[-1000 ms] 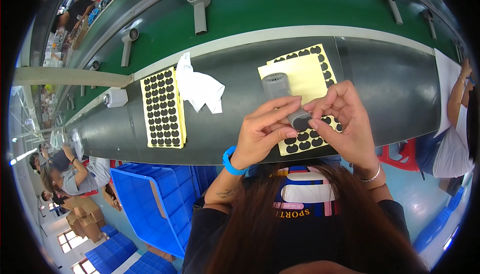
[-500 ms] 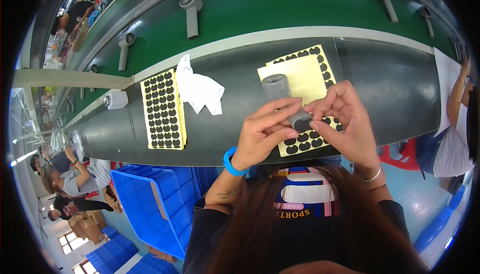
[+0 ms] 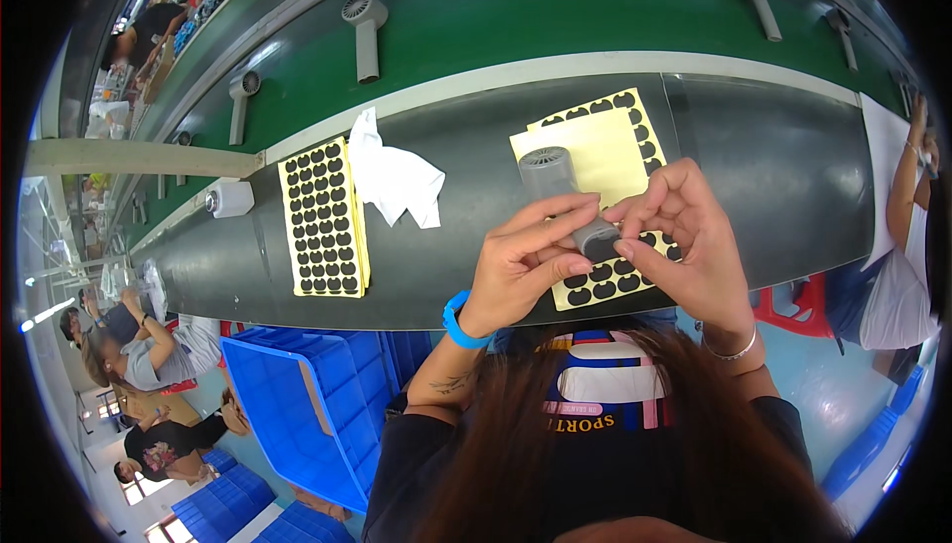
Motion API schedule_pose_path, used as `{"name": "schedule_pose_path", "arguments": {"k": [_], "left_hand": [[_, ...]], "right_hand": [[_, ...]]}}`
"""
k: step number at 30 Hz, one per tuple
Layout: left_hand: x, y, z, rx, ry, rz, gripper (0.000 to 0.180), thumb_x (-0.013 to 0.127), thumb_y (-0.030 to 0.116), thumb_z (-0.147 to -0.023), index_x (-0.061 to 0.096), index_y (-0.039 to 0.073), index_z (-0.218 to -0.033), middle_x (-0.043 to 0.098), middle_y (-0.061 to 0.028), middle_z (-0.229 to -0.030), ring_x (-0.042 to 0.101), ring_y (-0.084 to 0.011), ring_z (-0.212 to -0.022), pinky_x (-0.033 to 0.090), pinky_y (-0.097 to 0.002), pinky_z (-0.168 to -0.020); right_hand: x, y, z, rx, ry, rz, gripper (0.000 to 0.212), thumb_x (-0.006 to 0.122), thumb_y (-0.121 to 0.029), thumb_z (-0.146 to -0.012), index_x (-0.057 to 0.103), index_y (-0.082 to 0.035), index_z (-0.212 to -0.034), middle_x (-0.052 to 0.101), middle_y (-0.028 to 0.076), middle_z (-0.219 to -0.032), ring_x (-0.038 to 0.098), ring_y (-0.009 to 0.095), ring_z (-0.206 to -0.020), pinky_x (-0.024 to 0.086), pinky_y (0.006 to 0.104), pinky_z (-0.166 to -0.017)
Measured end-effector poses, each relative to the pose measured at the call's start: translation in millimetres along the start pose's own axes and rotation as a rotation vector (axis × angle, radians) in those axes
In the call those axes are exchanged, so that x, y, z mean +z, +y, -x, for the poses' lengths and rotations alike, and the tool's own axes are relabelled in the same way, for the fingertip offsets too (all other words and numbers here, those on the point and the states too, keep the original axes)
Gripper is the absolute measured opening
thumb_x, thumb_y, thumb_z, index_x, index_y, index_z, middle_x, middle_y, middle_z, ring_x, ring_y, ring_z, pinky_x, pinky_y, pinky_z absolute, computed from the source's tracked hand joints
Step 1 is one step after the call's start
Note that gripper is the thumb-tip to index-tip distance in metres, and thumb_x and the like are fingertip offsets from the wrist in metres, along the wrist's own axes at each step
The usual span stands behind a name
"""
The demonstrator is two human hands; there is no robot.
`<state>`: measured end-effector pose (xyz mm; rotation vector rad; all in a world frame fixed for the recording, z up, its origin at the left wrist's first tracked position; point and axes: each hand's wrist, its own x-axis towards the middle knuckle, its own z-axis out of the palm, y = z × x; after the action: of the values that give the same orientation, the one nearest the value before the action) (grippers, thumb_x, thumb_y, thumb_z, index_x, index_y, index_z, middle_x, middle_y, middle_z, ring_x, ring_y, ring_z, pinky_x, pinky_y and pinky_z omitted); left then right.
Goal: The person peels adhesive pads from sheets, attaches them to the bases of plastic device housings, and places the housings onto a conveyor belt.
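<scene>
I hold a small grey hair-dryer-shaped part point(image 3: 555, 191) over the dark work table point(image 3: 436, 275). My left hand point(image 3: 521, 265) grips its handle end from the left, and my right hand point(image 3: 684, 245) pinches the same end from the right. The part's round vented head points away from me. Under my hands lies a yellow sheet of black oval stickers point(image 3: 610, 280), with a plain yellow backing sheet point(image 3: 585, 151) on top of it. A blue band sits on my left wrist.
A second yellow sticker sheet point(image 3: 322, 221) and a crumpled white cloth point(image 3: 397, 176) lie to the left. Grey dryer parts point(image 3: 362, 27) stand on the green conveyor point(image 3: 555, 17). A blue crate point(image 3: 297, 404) sits below the table. Other people work at the left and right.
My hands and the grey part have stayed almost still; only the fingers shifted slightly at the handle end.
</scene>
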<state>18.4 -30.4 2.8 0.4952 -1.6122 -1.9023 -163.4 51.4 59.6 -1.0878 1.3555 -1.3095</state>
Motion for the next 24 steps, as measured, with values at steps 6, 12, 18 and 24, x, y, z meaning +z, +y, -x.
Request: {"name": "schedule_pose_path", "arguments": {"k": [6,12,18,24], "left_hand": [[0.3,0.0,0.6,0.001,0.005,-0.004,0.044,0.068,-0.001,-0.081,0.057,-0.004,-0.124,0.050,-0.0198,-0.133,0.061,-0.0134,-0.089,0.051,-0.0219,-0.071],[0.5,-0.5,0.4,-0.003,0.006,0.001,0.044,0.068,-0.002,-0.081,0.057,-0.004,-0.124,0.050,-0.0201,-0.133,0.062,-0.0144,-0.090,0.052,-0.0223,-0.072],[-0.1,0.4,0.8,0.000,0.005,-0.005,0.044,0.068,-0.001,-0.081,0.058,-0.004,-0.123,0.050,-0.0203,-0.133,0.062,-0.0144,-0.091,0.052,-0.0224,-0.072],[0.7,0.5,0.8,-0.007,0.001,0.001,0.044,0.069,-0.001,-0.081,0.058,-0.004,-0.124,0.050,-0.0203,-0.133,0.062,-0.0155,-0.093,0.053,-0.0231,-0.074]], "right_hand": [[0.1,1.5,-0.1,-0.045,-0.003,0.038,0.032,0.064,0.010,-0.079,0.040,-0.004,-0.097,0.060,0.006,-0.082,0.063,0.014,-0.093,0.051,0.0296,-0.086],[0.1,2.4,0.2,-0.058,0.003,0.048,0.032,0.064,0.010,-0.079,0.040,-0.004,-0.097,0.060,0.006,-0.082,0.063,0.015,-0.093,0.051,0.0299,-0.086],[-0.7,1.9,0.4,-0.039,-0.006,0.018,0.032,0.064,0.009,-0.079,0.040,-0.004,-0.097,0.060,0.006,-0.082,0.063,0.015,-0.093,0.051,0.0307,-0.086],[-1.2,-0.2,0.2,0.013,-0.008,-0.027,0.037,0.066,0.011,-0.075,0.040,-0.007,-0.095,0.056,0.004,-0.090,0.063,0.014,-0.093,0.050,0.0287,-0.087]]}}
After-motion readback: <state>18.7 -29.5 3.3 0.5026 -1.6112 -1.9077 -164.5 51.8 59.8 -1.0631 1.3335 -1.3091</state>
